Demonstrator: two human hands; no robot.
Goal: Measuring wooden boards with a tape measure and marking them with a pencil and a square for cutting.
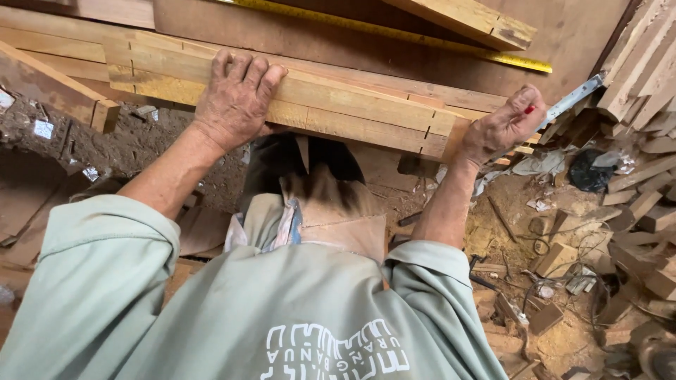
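Both hands [236, 98] [503, 127] grip rough stacked wooden planks [338, 105].

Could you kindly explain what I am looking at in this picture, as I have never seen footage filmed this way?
There is no machine: a person works with bare hands, and the single picture comes from a camera on their head, looking down past a pale green shirt. The left hand lies over the edge of a bundle of wooden planks, fingers curled on top. The right hand is at the planks' end and pinches a small red marker. Beyond the planks lie a yellow measuring tape and a metal square. To the right, wood offcuts litter the sawdust-covered floor.
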